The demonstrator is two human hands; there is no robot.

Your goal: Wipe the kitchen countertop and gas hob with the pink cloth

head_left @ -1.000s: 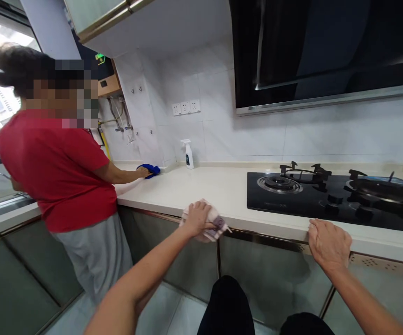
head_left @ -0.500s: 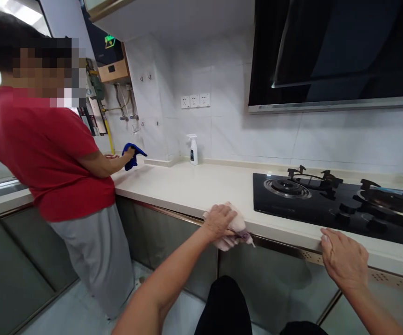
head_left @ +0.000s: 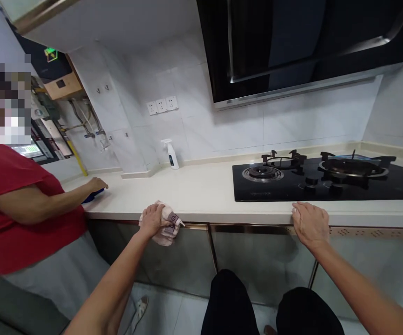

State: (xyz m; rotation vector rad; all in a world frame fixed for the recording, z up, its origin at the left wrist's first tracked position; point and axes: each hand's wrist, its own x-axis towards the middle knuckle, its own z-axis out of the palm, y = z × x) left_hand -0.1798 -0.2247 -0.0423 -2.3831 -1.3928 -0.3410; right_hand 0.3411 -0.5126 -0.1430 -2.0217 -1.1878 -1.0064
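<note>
My left hand (head_left: pixel 152 220) presses a pale pink cloth (head_left: pixel 168 231) against the front edge of the white countertop (head_left: pixel 201 190). Part of the cloth, with a dark printed patch, hangs below that edge in front of the cabinet. My right hand (head_left: pixel 310 223) rests on the counter's front edge, just before the black gas stove (head_left: pixel 267 192). Its fingers lie over the edge and hold nothing.
At the left, a person in a red top (head_left: pixel 20 195) rests a hand on a blue cloth (head_left: pixel 93 195) on the counter. A white spray bottle (head_left: pixel 172 156) stands by the back wall. Above the stove hangs a black range hood (head_left: pixel 292 51).
My left hand has slid leftward along the counter edge with the pink cloth. My right hand stays at the edge. The other person has lowered the blue cloth onto the counter. My view has shifted.
</note>
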